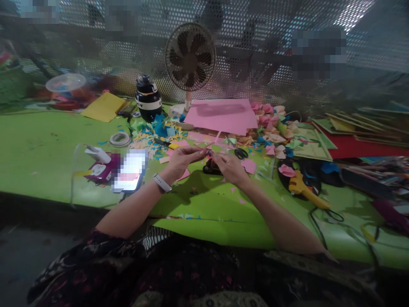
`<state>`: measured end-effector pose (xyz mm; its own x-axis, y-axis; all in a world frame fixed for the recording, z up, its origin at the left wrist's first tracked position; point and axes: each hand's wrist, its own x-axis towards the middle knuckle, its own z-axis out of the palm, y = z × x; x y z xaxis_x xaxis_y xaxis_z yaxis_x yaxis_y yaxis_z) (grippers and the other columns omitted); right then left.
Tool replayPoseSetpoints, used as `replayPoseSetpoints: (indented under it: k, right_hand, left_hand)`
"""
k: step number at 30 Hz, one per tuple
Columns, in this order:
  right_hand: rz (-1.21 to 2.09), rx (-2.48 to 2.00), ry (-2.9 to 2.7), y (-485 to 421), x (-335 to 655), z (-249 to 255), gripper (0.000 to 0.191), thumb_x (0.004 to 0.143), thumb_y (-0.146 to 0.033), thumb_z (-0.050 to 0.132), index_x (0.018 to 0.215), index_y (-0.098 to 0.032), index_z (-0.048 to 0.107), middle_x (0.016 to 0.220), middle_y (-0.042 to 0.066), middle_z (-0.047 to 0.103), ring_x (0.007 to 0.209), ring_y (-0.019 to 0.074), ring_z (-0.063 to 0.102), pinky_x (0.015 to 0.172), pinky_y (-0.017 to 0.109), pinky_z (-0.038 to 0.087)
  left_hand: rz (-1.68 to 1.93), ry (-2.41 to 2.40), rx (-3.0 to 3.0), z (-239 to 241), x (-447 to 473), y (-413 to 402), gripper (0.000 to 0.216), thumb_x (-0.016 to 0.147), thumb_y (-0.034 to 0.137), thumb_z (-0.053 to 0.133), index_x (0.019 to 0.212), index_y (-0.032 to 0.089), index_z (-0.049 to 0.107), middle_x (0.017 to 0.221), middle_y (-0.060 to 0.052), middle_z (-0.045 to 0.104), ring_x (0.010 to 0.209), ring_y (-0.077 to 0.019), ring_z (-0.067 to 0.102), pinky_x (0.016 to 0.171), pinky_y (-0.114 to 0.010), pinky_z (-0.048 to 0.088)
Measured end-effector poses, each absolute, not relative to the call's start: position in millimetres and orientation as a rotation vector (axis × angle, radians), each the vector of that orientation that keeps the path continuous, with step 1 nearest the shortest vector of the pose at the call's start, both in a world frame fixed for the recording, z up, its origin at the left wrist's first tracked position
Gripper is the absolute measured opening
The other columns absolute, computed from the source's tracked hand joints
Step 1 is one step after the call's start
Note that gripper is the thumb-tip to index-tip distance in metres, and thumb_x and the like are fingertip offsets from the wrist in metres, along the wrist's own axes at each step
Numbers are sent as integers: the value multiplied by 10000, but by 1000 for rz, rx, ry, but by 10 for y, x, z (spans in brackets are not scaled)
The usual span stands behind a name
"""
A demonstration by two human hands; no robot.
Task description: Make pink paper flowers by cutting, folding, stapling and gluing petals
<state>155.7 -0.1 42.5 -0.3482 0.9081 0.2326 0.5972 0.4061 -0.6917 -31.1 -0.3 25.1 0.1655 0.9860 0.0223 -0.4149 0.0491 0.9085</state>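
My left hand point(182, 160) and my right hand point(229, 167) meet over the green table point(47, 157), fingers pinched together on a small pink paper piece point(208, 152) held between them. The left wrist wears a white watch point(162, 183). A black object point(211, 168) lies on the table just under the hands. Black scissors point(240, 152) lie right behind the right hand, and a pink paper cut-out point(249, 165) lies beside it.
A large pink sheet point(222, 115) and a desk fan point(190, 57) stand behind. Paper flowers point(271, 123) and scraps point(153, 136) litter the middle. A phone point(129, 170) lies left, a tape roll point(120, 139) and black bottle point(148, 100) behind it. A yellow glue gun point(302, 187) lies right.
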Motion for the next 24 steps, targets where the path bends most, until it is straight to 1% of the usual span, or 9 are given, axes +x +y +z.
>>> replayPoseSetpoints:
  k: [6,10,15,17,20,24]
  right_hand:
    - [714,-1236,-2067,-36,1546,451,610,928,-690,360,580,-205,484,564,15,515,539,146,450,546,297,307]
    - [750,-1193,-2096,-48,1543,456,605,932,-689,358,599,-205,501,592,22,550,560,153,478,570,297,337]
    - [636,-1253,-2097,-33,1536,412,620,935,-698,342,599,-206,514,598,35,579,571,162,494,572,300,334]
    - [577,-1280,-2075,-29,1533,403,579,942,-678,360,660,-208,546,643,43,606,608,173,521,596,302,347]
    - [565,-1288,-2021,-34,1534,418,505,949,-650,387,750,-215,548,709,51,623,664,188,550,637,306,373]
    - [601,-1260,-2010,-46,1536,453,525,945,-683,364,695,-231,461,658,34,564,626,183,513,613,312,357]
  left_hand:
    - [1288,786,970,261,-291,-20,269,603,368,902,744,174,781,845,-47,780,818,-152,715,935,-344,544]
    - [1294,770,950,261,-275,-27,287,603,376,902,753,171,769,841,-40,777,828,-151,718,948,-352,540]
    - [1297,776,929,246,-255,-43,282,626,380,887,746,165,749,823,-28,767,803,-139,709,948,-361,540]
    - [1303,761,934,256,-250,-57,262,638,365,881,762,172,756,828,-22,767,796,-132,705,950,-356,538]
    - [1296,744,979,284,-247,-75,251,632,312,887,814,183,773,890,-28,778,863,-149,712,979,-358,527]
    - [1288,760,1015,293,-251,-77,251,633,291,882,839,189,781,940,-43,782,956,-187,713,1004,-380,515]
